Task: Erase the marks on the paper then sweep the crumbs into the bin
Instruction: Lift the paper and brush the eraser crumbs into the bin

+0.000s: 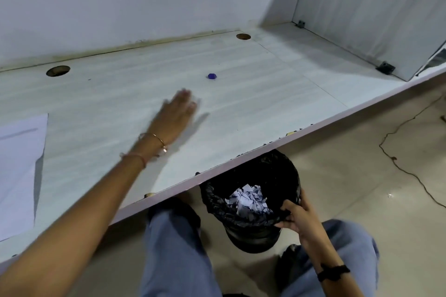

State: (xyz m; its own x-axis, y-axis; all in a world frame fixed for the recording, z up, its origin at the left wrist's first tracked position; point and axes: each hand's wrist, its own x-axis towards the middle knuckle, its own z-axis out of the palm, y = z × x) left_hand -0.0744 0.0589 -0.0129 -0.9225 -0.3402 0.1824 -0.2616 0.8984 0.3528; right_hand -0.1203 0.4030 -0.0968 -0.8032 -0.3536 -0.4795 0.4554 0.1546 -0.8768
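1. Currently the left hand [177,113] reaches over the white desk [253,94] at frame centre, palm down, fingers straight and together. It is motion-blurred, so contact with the desk can't be told.
2. Gold bangle [154,140] and a thin thread band sit on the left wrist.
3. Right hand [298,216], lower right, grips the near rim of the black bin [284,169], fingers curled over the bin-liner edge. A black band is on that wrist.
4. Bin sits below the desk's front edge, lower centre, partly under it and tilted toward the camera. Crumpled white paper scraps [248,200] lie inside.
5. Paper sheet [19,164] lies flat on the desk at the left edge of the frame, with a faint grey streak near its top.
6. Dark crumbs [265,143] dot the desk's front edge above the bin.
7. Small blue object [212,76] lies on the desk, up and right of the left fingertips, apart from them.
8. Two round cable holes [58,70] in the desk near the wall.
9. Thin cable [398,169] runs across the floor at right.
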